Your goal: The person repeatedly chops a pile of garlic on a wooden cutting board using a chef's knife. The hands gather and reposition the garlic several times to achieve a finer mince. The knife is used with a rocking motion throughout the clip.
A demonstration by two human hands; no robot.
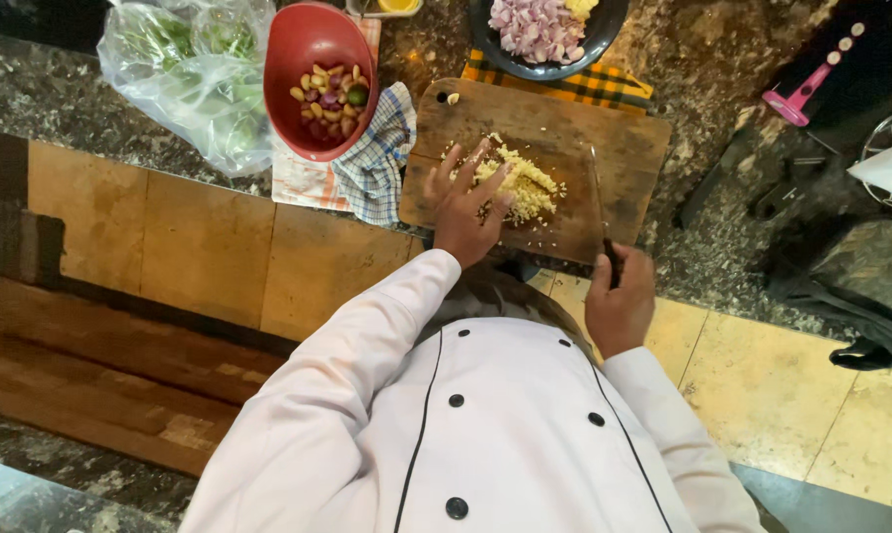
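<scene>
Left hand (468,202) lay spread, fingers splayed, on the minced garlic pile (521,186) mid cutting board (535,168). Right hand (620,296) was fisted round the knife (600,212) handle at the board's near right edge; blade ran near-to-far, tip pointing far.

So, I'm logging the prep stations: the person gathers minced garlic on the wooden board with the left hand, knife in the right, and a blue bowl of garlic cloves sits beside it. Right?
Nearly. The head view shows the bowl is red, not blue. The left hand, minced garlic, wooden board, knife and right hand are as you say.
</scene>
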